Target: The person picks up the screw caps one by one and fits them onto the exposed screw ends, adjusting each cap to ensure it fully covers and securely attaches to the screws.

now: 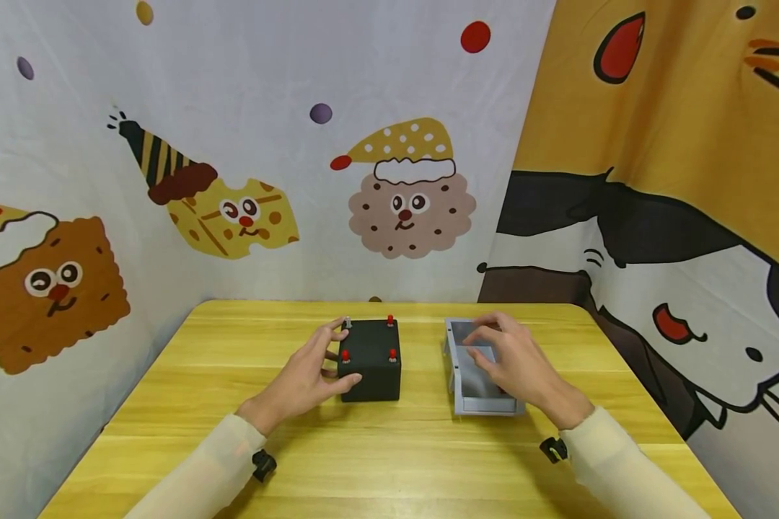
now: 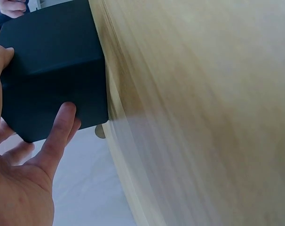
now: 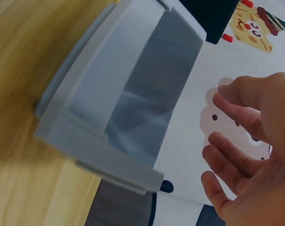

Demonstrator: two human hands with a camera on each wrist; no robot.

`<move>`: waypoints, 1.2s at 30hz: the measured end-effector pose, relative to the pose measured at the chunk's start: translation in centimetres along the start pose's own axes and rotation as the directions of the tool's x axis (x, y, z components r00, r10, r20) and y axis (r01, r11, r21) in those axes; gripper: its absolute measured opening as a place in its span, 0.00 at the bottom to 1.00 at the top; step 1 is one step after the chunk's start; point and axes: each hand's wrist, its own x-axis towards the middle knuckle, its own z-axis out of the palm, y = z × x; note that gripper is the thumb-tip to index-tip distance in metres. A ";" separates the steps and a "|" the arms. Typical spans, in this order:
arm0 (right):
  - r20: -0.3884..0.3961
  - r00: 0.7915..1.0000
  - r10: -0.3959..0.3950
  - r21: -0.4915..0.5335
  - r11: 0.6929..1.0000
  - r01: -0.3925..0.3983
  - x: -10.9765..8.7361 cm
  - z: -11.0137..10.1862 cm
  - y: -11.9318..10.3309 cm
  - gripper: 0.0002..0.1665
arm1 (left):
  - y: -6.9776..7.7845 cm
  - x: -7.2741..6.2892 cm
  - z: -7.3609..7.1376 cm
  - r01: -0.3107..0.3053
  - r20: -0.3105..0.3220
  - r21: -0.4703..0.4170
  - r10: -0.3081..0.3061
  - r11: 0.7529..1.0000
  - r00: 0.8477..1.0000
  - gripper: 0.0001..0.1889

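On the table stands a black box (image 1: 370,342) with small posts at its top corners. Three wear red caps (image 1: 392,354); the back left post (image 1: 347,322) shows bare metal. My left hand (image 1: 298,378) holds the box from its left side, thumb at the front edge and fingers along the side and back; the left wrist view shows fingertips against the black box (image 2: 53,47). My right hand (image 1: 519,360) hovers over a grey tray (image 1: 487,407), fingers bent and apart. In the right wrist view, nothing shows between the fingers of the right hand (image 3: 255,155). It hides part of the tray's inside.
The yellow wood-grain table (image 1: 389,461) reaches back to a white curtain (image 1: 253,43) with cartoon prints. A yellow curtain (image 1: 558,130) hangs on the right. A gap of table separates the box from the tray.
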 end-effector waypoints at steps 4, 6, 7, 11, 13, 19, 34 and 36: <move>0.024 0.999 0.032 -0.015 0.999 -0.032 -0.4 -0.2 0.6 0.08 | 0.0 0.0 0.0 0.003 -0.001 0.002 -0.003 1.000 1.000 0.52; 0.030 0.999 0.042 -0.027 0.999 -0.041 -0.6 -0.2 0.8 0.08 | 0.0 0.0 0.0 0.003 -0.001 0.001 -0.003 1.000 1.000 0.53; 0.033 0.998 0.047 -0.032 0.998 -0.046 -0.7 -0.2 0.9 0.08 | 0.0 0.0 0.0 0.004 0.000 0.000 -0.004 1.000 1.000 0.53; 0.039 0.997 0.061 -0.048 0.997 -0.059 -1.0 -0.3 1.1 0.08 | 0.1 0.0 0.0 0.005 0.002 -0.002 -0.005 1.000 1.000 0.53; 0.047 0.996 0.071 -0.054 0.996 -0.068 -1.0 -0.3 1.2 0.08 | 0.1 0.0 0.0 0.004 0.000 -0.004 -0.004 1.000 1.000 0.53; 0.092 0.988 0.123 -0.076 0.990 -0.116 -1.1 -0.3 1.4 0.08 | 0.2 0.0 -0.1 0.006 -0.004 -0.004 -0.006 1.000 1.000 0.54; 0.243 0.914 0.324 -0.148 0.944 -0.295 -1.5 -0.7 1.7 0.13 | 0.0 0.0 0.0 0.006 -0.003 -0.002 -0.006 1.000 1.000 0.53; 0.265 0.901 0.345 -0.158 0.937 -0.313 -1.5 -0.7 1.7 0.13 | 0.0 -0.1 0.0 0.007 -0.002 -0.005 -0.007 1.000 1.000 0.53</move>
